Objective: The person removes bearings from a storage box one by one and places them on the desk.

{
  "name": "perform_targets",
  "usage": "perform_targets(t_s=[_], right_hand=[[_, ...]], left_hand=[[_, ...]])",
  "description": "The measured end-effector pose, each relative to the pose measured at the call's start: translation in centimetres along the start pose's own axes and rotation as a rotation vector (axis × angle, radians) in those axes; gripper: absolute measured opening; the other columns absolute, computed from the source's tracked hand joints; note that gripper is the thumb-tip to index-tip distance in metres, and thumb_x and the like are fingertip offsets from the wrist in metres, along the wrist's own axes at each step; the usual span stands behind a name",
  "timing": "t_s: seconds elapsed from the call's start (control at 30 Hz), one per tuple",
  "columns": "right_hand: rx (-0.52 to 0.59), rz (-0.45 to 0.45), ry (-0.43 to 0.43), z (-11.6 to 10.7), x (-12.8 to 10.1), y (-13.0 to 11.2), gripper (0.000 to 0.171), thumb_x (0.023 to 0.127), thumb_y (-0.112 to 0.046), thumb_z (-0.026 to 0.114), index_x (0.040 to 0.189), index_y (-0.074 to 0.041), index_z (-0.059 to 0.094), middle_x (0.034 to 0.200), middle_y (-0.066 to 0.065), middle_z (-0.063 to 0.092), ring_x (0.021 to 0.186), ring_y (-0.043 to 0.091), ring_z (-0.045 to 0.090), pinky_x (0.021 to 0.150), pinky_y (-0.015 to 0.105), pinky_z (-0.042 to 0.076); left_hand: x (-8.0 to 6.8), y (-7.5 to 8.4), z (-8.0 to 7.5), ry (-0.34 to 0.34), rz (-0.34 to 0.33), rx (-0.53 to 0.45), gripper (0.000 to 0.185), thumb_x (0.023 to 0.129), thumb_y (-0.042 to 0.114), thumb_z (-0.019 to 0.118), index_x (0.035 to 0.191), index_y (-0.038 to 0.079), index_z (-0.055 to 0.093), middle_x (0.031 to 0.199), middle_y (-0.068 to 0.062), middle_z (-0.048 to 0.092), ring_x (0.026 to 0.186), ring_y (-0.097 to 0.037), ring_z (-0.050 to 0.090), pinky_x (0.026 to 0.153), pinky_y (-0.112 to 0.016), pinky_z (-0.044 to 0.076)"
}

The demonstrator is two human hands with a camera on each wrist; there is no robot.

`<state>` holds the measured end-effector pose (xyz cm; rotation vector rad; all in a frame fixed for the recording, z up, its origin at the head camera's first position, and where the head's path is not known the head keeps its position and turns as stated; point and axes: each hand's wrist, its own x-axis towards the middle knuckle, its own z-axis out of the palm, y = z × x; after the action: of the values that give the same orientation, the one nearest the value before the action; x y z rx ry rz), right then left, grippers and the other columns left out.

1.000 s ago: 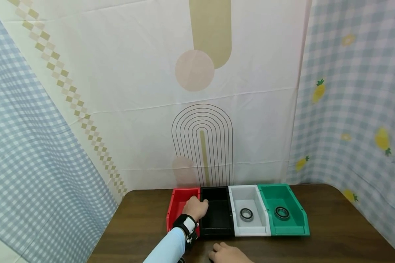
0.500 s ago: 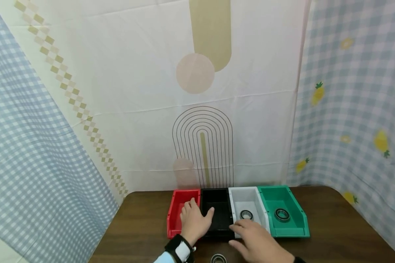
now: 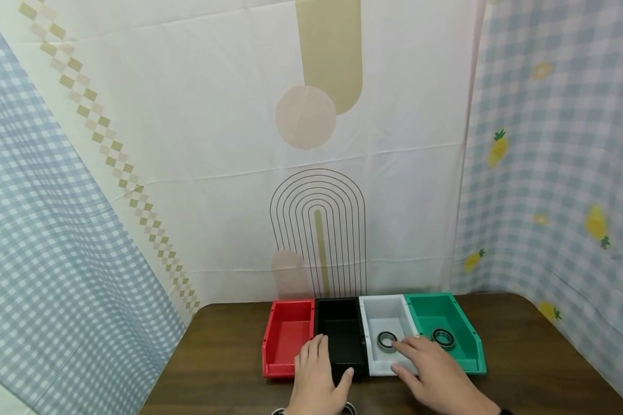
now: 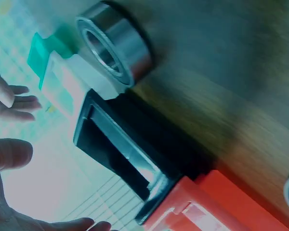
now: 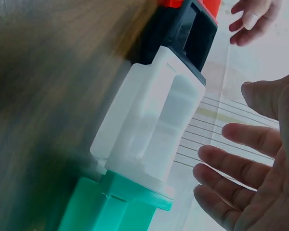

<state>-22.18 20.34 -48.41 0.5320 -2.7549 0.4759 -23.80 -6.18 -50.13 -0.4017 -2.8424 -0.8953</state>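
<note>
Left hand (image 3: 316,377) flat, fingers spread, empty, over black bin's (image 3: 342,337) front edge with a loose bearing (image 4: 114,44) on the table (image 3: 218,369) below it; right hand (image 3: 436,374) open too, fingertips reaching into white bin (image 3: 379,314) toward its bearing (image 3: 386,340), nothing gripped yet.

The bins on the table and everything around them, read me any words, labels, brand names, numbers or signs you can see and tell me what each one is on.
None can be read in any view.
The red bin, black bin, white bin and green bin carry no visible print.
The bearing by the bins is too blurred to show any marking.
The backdrop cloth has only shapes and lines, no writing.
</note>
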Motion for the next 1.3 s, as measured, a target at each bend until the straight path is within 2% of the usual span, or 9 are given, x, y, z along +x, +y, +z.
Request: perform_targets(t_s=[0.27, 0.5, 0.87, 1.07, 1.3], right_hand=[[0.006, -0.022, -0.002, 0.2, -0.3, 0.2, 0.036, 0.102, -0.046, 0.071, 0.13, -0.024, 0.075, 0.123, -0.008, 0.075, 0.112, 0.017, 0.072, 0.093, 0.047, 0.06], [0.003, -0.019, 0.006, 0.1, -0.5, 0.5, 0.036, 0.102, -0.045, 0.071, 0.131, -0.024, 0.075, 0.123, -0.008, 0.075, 0.112, 0.018, 0.072, 0.092, 0.047, 0.06], [0.017, -0.005, -0.009, 0.1, -0.7, 0.7, 0.036, 0.102, -0.042, 0.071, 0.131, -0.022, 0.075, 0.123, -0.006, 0.076, 0.112, 0.019, 0.072, 0.093, 0.049, 0.06], [0.015, -0.005, -0.011, 0.3, -0.6, 0.4, 0.038, 0.102, -0.045, 0.07, 0.132, -0.022, 0.075, 0.122, -0.007, 0.076, 0.11, 0.018, 0.073, 0.092, 0.049, 0.06], [0.011, -0.029, 0.021, 0.5, -0.5, 0.4, 0.036, 0.103, -0.043, 0.07, 0.132, -0.023, 0.075, 0.121, -0.008, 0.077, 0.106, 0.015, 0.073, 0.088, 0.046, 0.06]], left_hand=[[-0.5, 0.6, -0.3, -0.003, 0.027, -0.04, 0.078, 0.095, 0.043, 0.073, 0.152, -0.004, 0.047, 0.156, -0.02, 0.049, 0.142, -0.039, 0.044, 0.116, -0.07, 0.038], [-0.3, 0.4, 0.0, -0.014, -0.008, -0.069, 0.079, 0.096, 0.046, 0.073, 0.152, -0.004, 0.048, 0.154, -0.02, 0.05, 0.141, -0.038, 0.045, 0.116, -0.069, 0.038], [0.2, 0.8, 0.5, -0.044, 0.001, -0.107, 0.079, 0.098, 0.042, 0.073, 0.153, -0.006, 0.045, 0.155, -0.022, 0.049, 0.144, -0.04, 0.044, 0.118, -0.072, 0.035], [0.9, 1.4, 0.9, -0.048, 0.006, -0.112, 0.077, 0.099, 0.041, 0.07, 0.155, -0.006, 0.044, 0.156, -0.022, 0.05, 0.144, -0.039, 0.045, 0.118, -0.069, 0.037], [3.1, 2.6, 2.2, 0.017, 0.023, -0.04, 0.078, 0.099, 0.04, 0.071, 0.151, -0.013, 0.046, 0.15, -0.029, 0.054, 0.138, -0.044, 0.052, 0.115, -0.064, 0.043]])
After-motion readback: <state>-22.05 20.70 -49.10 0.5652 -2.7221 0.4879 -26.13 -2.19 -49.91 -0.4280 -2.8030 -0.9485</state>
